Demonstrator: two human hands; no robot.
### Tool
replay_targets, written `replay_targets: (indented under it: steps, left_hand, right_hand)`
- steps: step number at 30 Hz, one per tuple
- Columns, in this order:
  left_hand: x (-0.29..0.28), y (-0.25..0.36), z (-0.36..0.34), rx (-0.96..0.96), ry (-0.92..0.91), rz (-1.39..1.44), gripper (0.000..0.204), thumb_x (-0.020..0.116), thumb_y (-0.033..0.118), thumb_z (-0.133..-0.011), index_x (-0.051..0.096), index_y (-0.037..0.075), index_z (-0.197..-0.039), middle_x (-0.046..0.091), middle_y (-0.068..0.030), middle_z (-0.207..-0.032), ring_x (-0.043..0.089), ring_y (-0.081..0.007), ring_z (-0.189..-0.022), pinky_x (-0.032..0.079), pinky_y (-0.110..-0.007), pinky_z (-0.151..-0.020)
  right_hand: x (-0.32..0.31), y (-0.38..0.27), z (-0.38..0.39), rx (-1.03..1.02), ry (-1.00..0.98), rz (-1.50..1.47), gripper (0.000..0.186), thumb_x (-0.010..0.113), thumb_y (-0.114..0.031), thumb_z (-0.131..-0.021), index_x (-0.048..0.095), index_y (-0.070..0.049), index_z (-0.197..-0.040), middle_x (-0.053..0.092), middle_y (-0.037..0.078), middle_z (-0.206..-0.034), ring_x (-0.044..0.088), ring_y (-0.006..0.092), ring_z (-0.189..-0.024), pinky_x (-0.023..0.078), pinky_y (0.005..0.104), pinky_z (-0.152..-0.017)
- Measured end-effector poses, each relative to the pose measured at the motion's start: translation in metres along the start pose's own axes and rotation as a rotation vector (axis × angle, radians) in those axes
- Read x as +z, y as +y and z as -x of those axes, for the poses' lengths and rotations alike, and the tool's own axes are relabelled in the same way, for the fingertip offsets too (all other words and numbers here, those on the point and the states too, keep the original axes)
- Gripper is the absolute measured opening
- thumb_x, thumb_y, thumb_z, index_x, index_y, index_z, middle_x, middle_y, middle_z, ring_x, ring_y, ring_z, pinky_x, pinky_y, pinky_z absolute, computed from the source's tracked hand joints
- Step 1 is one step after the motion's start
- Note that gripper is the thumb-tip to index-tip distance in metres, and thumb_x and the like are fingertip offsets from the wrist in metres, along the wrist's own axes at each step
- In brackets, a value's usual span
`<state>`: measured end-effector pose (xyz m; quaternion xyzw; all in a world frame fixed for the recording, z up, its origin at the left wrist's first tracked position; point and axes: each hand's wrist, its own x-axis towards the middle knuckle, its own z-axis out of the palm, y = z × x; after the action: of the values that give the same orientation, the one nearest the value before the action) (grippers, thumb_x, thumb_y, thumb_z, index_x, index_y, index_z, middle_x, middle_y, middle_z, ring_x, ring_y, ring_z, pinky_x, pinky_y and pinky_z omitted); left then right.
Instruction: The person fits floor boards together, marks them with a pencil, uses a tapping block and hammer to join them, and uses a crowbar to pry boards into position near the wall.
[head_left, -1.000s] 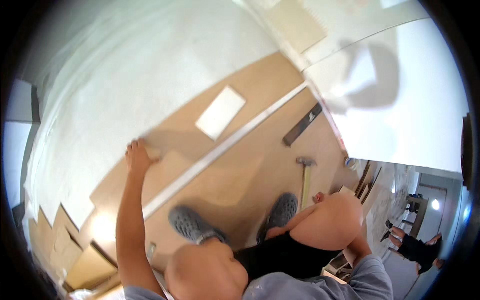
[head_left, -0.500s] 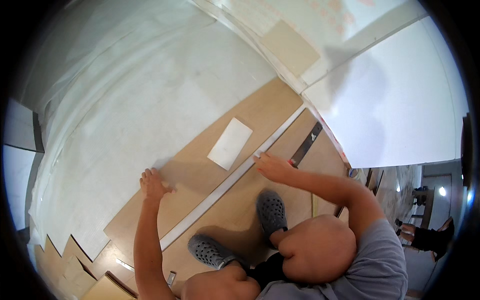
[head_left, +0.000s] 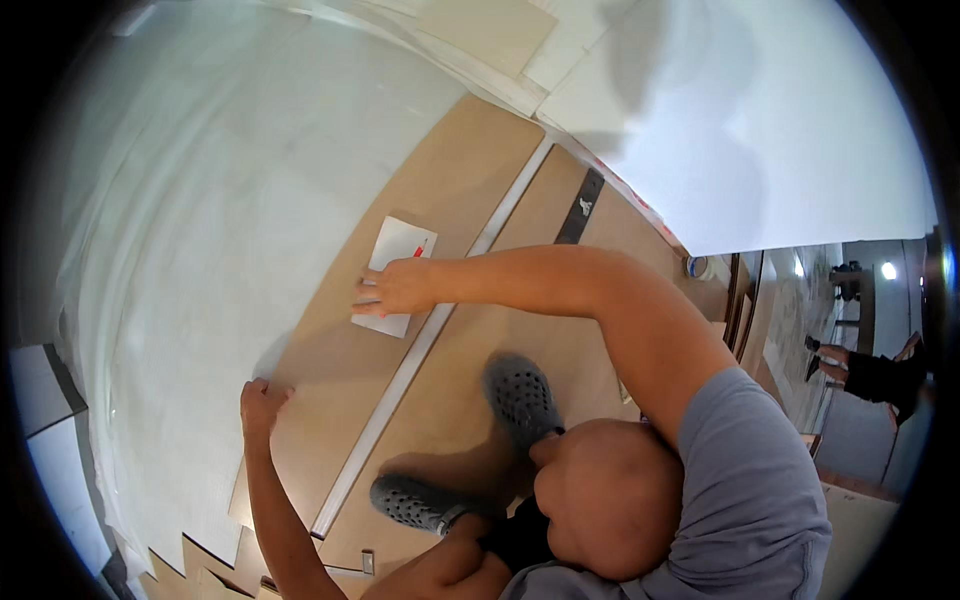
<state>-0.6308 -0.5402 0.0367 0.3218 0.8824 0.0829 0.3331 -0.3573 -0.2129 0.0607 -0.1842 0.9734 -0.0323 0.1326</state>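
Note:
My right hand (head_left: pixel 398 286) lies over a white rectangular piece (head_left: pixel 392 325), its fingers bent toward that piece's left edge. From under this hand a slim red stick, seemingly a pencil (head_left: pixel 421 247), pokes out; the rest of it is mostly hidden. The white piece rests flat on a wide light-brown floorboard (head_left: pixel 330 370). At the floorboard's far left edge, my left hand (head_left: pixel 263 405) is closed with curled fingers, gripping that edge. A narrow white strip (head_left: pixel 400 385) runs along the board's near side.
Pale sheeting (head_left: pixel 220 250) covers the floor on the left. A dark flat bar (head_left: pixel 581 208) lies on the brown boards beyond my right forearm. A tape roll (head_left: pixel 698 268) sits by a large white panel (head_left: pixel 790 140). Another person (head_left: pixel 870 375) is at the far right.
My right hand has moved left from the white strip onto the white piece, now with the red stick. My left hand has curled closed at the board's edge. The view has turned.

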Motion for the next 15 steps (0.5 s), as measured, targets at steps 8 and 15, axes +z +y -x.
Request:
replay_targets:
  steps: [8, 15]
  left_hand:
    - [-0.001, 0.005, 0.013, -0.039, -0.055, 0.193, 0.045, 0.061, 0.04, -0.1, 0.057, -0.001, -0.081, 0.051, -0.0076, -0.068, 0.044, -0.0201, -0.067, 0.042, -0.038, -0.065]
    - [0.019, -0.012, 0.014, -0.037, 0.066, 0.239, 0.051, 0.058, 0.042, -0.102, 0.047, 0.0, -0.076, 0.037, -0.0039, -0.066, 0.034, -0.0158, -0.067, 0.035, -0.036, -0.061]
  right_hand:
    - [-0.035, -0.079, 0.09, 0.515, 0.105, -0.505, 0.094, 0.082, -0.009, -0.07, 0.034, -0.004, -0.152, 0.045, 0.018, -0.145, 0.046, 0.0419, -0.133, 0.057, 0.049, -0.092]
    - [-0.015, -0.147, 0.175, 1.083, -0.135, -0.577, 0.106, 0.085, -0.032, -0.069, 0.03, 0.002, -0.153, 0.049, 0.025, -0.138, 0.053, 0.0423, -0.125, 0.056, 0.0463, -0.095]
